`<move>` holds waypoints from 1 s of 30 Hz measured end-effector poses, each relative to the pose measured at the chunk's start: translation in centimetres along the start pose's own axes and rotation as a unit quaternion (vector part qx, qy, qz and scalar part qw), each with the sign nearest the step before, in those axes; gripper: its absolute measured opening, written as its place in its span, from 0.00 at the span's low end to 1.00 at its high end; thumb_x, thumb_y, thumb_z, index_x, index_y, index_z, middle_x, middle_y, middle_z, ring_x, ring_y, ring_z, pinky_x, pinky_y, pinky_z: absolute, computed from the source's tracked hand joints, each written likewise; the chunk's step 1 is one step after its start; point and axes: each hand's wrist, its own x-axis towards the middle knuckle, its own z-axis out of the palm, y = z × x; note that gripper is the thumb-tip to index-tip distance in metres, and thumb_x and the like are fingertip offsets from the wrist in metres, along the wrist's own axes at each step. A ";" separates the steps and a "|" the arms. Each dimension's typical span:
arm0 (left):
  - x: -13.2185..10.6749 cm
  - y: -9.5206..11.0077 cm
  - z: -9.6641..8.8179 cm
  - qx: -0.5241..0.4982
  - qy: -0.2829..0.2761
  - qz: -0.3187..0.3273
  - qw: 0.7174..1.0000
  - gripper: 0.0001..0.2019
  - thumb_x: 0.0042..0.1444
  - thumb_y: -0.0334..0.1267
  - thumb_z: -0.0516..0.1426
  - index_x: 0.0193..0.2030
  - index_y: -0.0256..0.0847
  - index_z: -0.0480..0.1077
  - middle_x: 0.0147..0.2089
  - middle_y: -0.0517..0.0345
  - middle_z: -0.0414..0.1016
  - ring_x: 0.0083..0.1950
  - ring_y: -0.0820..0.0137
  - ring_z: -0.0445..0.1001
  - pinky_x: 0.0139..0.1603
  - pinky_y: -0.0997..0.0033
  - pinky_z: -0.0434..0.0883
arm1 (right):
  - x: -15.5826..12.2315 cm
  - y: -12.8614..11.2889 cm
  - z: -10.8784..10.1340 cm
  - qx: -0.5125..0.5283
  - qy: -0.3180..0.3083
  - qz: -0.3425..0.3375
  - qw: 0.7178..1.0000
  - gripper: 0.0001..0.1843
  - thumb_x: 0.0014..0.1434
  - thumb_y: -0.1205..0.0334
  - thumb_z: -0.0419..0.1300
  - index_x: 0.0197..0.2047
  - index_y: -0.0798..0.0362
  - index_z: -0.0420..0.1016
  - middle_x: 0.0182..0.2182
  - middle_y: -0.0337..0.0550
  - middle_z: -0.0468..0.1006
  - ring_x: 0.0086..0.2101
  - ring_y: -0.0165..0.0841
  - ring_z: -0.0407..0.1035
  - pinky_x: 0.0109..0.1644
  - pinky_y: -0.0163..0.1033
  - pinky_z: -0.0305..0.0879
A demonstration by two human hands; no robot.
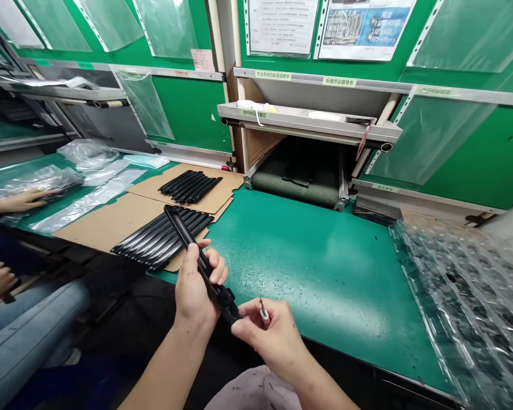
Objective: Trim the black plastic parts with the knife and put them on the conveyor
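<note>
My left hand (199, 279) is wrapped round a long black plastic part (183, 232), holding it at a slant above the table's front edge. Its upper end is a smooth hollow strip, and its lower end has a more complex, fitting-like shape. At that lower end my right hand (271, 330) is closed, thumb and forefinger pinching close to the tip. A small, thin pointed tool (263, 312), pale and dark, pokes out between the right fingers; most of it is hidden. Left of my hands, glossy black strips (154, 239) lie in a row on cardboard (94, 219).
Shorter black strips (190, 186) lie on a farther cardboard sheet. A conveyor belt (297, 185) opens at the back below a shelf (308, 122). Clear plastic trays (465, 307) are stacked at right. At left, a co-worker's hand (29, 199) rests on plastic bags (47, 181). Dark crumbs dot the green table (325, 267).
</note>
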 end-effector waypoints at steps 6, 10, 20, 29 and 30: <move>0.1 0.7 -0.8 -0.047 -0.025 -0.030 0.998 0.18 0.71 0.45 0.44 0.43 0.37 0.71 0.25 0.64 0.64 0.18 0.81 0.60 0.17 0.83 0.61 | -1.2 -1.1 1.8 -0.190 0.103 -0.266 0.940 0.13 0.61 0.51 0.64 0.36 0.53 0.81 0.21 0.36 0.69 0.23 0.28 0.61 0.28 0.36 0.56; 0.2 1.7 -1.2 -0.108 -0.048 -0.071 0.991 0.21 0.72 0.41 0.41 0.39 0.35 0.70 0.23 0.66 0.61 0.14 0.85 0.56 0.14 0.85 0.58 | -1.4 -1.6 0.8 -0.233 0.027 -0.207 0.950 0.29 0.63 0.35 0.55 0.45 0.53 0.80 0.26 0.38 0.69 0.25 0.30 0.62 0.29 0.37 0.57; -0.1 1.9 -1.8 -0.090 -0.092 -0.044 0.991 0.20 0.72 0.43 0.42 0.41 0.35 0.71 0.24 0.66 0.60 0.14 0.84 0.58 0.13 0.84 0.58 | -1.4 -1.5 -0.4 -0.375 -0.043 -0.202 0.904 0.22 0.73 0.48 0.44 0.50 0.48 0.76 0.32 0.40 0.73 0.31 0.32 0.67 0.34 0.36 0.58; -0.2 1.4 -1.6 0.034 -0.083 -0.023 0.996 0.16 0.69 0.44 0.48 0.40 0.37 0.71 0.24 0.65 0.62 0.15 0.82 0.58 0.13 0.82 0.59 | -0.8 -0.7 0.1 -0.548 0.017 -0.332 0.768 0.31 0.69 0.37 0.44 0.24 0.51 0.62 0.21 0.37 0.66 0.24 0.30 0.60 0.29 0.41 0.43; -0.2 1.3 -1.5 0.040 -0.079 -0.029 0.996 0.15 0.69 0.44 0.48 0.39 0.37 0.71 0.24 0.65 0.63 0.15 0.82 0.58 0.13 0.82 0.59 | -0.7 -0.6 0.1 -0.555 0.026 -0.338 0.760 0.32 0.67 0.34 0.45 0.23 0.51 0.61 0.21 0.37 0.65 0.23 0.30 0.59 0.29 0.41 0.42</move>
